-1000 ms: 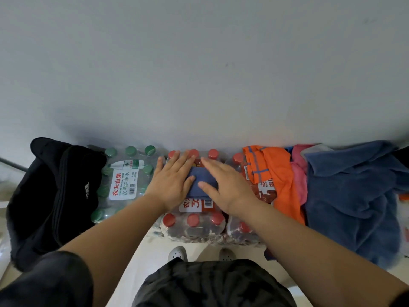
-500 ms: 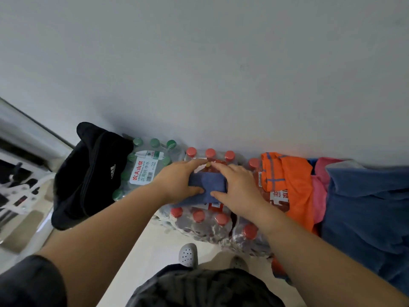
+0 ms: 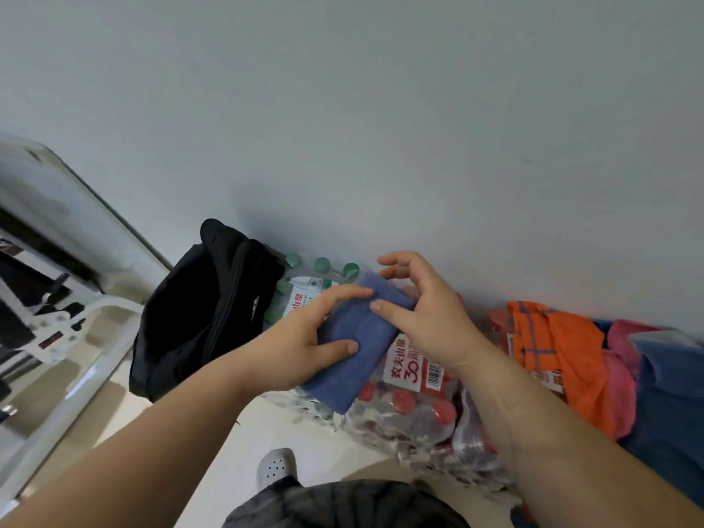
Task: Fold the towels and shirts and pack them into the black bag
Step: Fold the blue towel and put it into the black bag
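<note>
A small folded blue towel point(image 3: 352, 341) is lifted off the bottle packs, tilted toward the left. My left hand point(image 3: 301, 344) grips its left side, thumb on top and fingers along its upper edge. My right hand point(image 3: 423, 310) touches the towel's right edge with its thumb, fingers loosely curled above it. The black bag point(image 3: 198, 310) stands against the wall to the left, slumped, its opening hard to make out. An orange shirt point(image 3: 552, 360), a pink cloth point(image 3: 624, 360) and a large blue towel point(image 3: 674, 424) lie heaped at the right.
Shrink-wrapped packs of red-capped bottles point(image 3: 411, 405) and green-capped bottles point(image 3: 312, 283) sit against the grey wall below my hands. A white frame with equipment point(image 3: 57, 329) stands at the far left. My shoe point(image 3: 276, 466) shows on the pale floor.
Both hands lifted the folded blue towel off the red-capped pack and carried it leftward. The view swung left, bringing the bag nearer the centre.
</note>
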Tool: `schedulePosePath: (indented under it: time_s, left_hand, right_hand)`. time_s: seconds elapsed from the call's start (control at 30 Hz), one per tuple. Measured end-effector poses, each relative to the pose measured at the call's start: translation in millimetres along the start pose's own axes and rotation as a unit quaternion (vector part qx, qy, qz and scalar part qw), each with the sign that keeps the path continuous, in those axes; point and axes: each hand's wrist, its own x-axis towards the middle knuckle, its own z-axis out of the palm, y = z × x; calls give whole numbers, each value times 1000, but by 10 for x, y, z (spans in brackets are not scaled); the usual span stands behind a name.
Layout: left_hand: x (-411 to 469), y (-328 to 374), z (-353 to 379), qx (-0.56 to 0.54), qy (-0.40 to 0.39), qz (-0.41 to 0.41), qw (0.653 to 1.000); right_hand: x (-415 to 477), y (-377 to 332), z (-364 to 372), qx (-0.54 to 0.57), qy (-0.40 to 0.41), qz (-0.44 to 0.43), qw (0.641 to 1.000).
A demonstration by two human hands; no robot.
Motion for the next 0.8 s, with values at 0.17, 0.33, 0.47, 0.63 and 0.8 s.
schedulePosePath:
  time_s: [0.17, 0.33, 0.47, 0.63, 0.8]
  left_hand:
    - [-302, -398, -684, 3, 49, 12, 999]
    - [-761, -880, -1634, -46, 83, 6, 995]
    - [-966, -1396, -2316, -154, 167, -47, 973]
    - [-553, -2248, -2424, -155, 99, -89, 979]
    - [-182, -2995, -2311, 79, 41, -115, 989]
  right_hand:
    - [398, -174, 742, -72, 11, -24, 997]
    - [777, -386, 1621, -156, 6, 0, 988]
    - [984, -476, 2185, -389, -17, -92, 917]
    - [1109, -319, 2694, -581, -159, 2, 798]
    - [1146, -231, 2739, -680, -169, 66, 710]
